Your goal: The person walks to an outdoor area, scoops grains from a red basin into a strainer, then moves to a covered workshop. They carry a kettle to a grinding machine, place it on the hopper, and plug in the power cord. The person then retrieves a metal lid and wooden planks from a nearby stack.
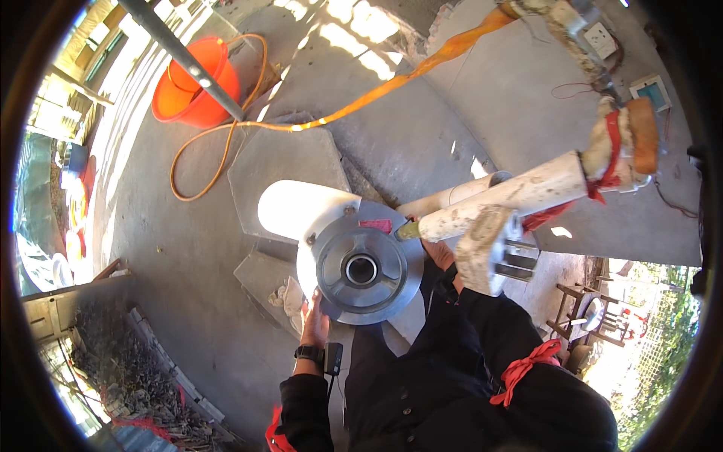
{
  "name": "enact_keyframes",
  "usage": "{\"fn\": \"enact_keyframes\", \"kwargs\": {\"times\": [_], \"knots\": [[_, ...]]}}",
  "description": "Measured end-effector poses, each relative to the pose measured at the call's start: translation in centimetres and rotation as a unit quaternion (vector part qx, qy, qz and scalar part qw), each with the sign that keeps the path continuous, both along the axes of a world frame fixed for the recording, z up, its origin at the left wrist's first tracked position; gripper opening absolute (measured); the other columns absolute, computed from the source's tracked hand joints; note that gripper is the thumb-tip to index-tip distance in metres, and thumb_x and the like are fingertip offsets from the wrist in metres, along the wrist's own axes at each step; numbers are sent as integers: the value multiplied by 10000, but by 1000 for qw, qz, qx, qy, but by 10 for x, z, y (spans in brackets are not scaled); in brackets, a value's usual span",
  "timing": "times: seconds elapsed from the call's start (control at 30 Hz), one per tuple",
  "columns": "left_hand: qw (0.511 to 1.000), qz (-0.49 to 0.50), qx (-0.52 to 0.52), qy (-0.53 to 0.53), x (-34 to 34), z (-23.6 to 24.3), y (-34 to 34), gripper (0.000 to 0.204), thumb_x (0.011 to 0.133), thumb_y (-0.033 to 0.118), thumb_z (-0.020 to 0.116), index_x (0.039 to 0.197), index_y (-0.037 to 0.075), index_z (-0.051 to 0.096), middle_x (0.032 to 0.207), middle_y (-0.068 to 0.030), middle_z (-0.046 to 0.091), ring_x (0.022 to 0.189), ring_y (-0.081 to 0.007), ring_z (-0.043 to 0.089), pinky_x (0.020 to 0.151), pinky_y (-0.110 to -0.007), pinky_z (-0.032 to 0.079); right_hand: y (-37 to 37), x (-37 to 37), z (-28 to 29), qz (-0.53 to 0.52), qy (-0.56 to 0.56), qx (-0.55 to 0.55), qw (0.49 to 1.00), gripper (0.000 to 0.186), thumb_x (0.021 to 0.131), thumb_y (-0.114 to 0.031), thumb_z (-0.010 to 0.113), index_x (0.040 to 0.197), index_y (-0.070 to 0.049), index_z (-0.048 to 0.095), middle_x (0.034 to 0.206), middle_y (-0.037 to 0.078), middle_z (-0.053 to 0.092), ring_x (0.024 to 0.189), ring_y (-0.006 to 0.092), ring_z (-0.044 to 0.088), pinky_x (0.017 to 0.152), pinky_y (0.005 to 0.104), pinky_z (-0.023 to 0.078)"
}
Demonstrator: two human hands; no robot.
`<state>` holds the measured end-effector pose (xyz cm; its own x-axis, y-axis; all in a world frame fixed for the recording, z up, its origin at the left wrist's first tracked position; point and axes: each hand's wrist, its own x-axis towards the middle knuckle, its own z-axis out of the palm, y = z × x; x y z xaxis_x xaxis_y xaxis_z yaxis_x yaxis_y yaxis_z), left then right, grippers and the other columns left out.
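A round machine (340, 290) stands in front of my body, with a grey ringed top, a dark round opening in its middle and a small red label. From its upper left juts a wide white cylinder (301, 211). My left hand (315, 324) holds the machine's lower left side, fingers pointing up along it. My right hand (440, 255) is at its right edge, partly hidden behind a long whitish pole (512, 192), so not all its fingers show. The pole's greenish tip touches or lies very near the machine's rim.
Flat stone slabs (282, 162) lie under and around the machine. An orange tub (215, 56) stands far left, with a yellow-orange hose (376, 94) running rightward and a grey metal post (177, 53) before it. A pale block with slots (486, 252) hangs over my right forearm.
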<state>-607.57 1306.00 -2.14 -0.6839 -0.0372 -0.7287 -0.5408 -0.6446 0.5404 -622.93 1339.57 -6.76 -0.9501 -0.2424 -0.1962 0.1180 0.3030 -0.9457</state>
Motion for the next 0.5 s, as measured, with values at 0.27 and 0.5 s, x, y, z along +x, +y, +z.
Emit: {"fn": "enact_keyframes", "kwargs": {"times": [0.27, 0.5], "knots": [[999, -30, -33, -8, 1, -2, -6, 571, 851, 411, 639, 1288, 88, 461, 1277, -32, 508, 1195, -173, 445, 1035, -359, 287, 1, 6, -25, -32, -39, -62, 997, 450, 969, -360, 423, 1225, 0, 511, 1135, 145, 578, 1081, 230, 537, 966, 339, 381], [979, -126, -154, -47, -1, 2, -24, 432, 841, 412, 662, 991, 12, 602, 986, -23, 591, 941, -139, 528, 885, -297, 393, -6, 53, 136, -147, 53, 38, 987, 283, 897, -173, 576, 1121, 0, 559, 1045, 161, 610, 957, 332, 573, 850, 353, 454]]}}
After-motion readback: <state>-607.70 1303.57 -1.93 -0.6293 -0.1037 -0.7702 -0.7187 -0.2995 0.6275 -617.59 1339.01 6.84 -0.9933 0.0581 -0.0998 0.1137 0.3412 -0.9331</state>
